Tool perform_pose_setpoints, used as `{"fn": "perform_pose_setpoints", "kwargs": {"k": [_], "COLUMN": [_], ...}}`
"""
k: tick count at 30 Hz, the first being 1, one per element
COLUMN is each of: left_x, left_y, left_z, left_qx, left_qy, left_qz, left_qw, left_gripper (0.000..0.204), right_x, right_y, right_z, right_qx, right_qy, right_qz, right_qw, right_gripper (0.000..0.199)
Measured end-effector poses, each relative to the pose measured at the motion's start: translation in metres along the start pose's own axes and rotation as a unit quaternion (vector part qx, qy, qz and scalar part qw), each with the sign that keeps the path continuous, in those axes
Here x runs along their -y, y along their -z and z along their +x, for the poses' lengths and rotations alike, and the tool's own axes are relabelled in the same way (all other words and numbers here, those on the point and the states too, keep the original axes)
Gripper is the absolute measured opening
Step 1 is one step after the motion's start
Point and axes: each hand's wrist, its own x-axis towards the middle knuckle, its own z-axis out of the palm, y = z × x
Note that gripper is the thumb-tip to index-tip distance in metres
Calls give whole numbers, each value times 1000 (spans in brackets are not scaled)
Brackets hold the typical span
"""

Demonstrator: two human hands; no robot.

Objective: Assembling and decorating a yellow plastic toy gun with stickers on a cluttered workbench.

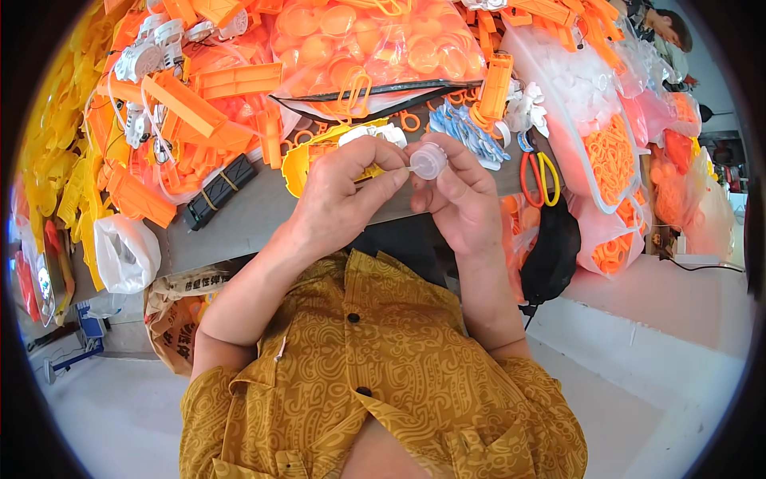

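Above the front edge of the grey table, my right hand (pixel 461 195) grips a small round translucent plastic part (pixel 428 162), ringed like a cap or spool, between thumb and fingers. My left hand (pixel 351 180) is closed in a pinch against its left side. A thin pale tip shows between the left fingertips at the part's edge; what it is, I cannot make out. Just behind the left hand lies a yellow plastic shell (pixel 297 170) with a white piece (pixel 375 132) in it, partly hidden by that hand.
Orange plastic parts (pixel 187 112) heap up at the left, beside yellow ones (pixel 56 144). A bag of orange round pieces (pixel 375 48) stands behind. Blue-and-white packets (pixel 471 134), scissors with red and yellow handles (pixel 541 180) and a black bundle (pixel 221 191) lie on the table (pixel 239 235).
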Motion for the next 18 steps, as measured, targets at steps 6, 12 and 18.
{"fn": "perform_pose_setpoints", "kwargs": {"k": [6, 12, 18], "left_x": [-2, -2, -4], "left_y": [-2, -7, 2], "left_z": [-2, -4, -8], "left_qx": [-7, -31, -5], "left_qy": [7, 15, 40], "left_qz": [-11, -30, -52], "left_qw": [1000, 999, 998], "left_gripper": [7, 6, 8], "right_x": [1, 0, 7], "right_y": [-12, -26, -33], "right_z": [0, -1, -6], "right_qx": [-25, -53, -45], "right_qy": [30, 117, 129], "right_qz": [-51, -230, -293], "right_qw": [998, 965, 946], "right_gripper": [35, 34, 33]}}
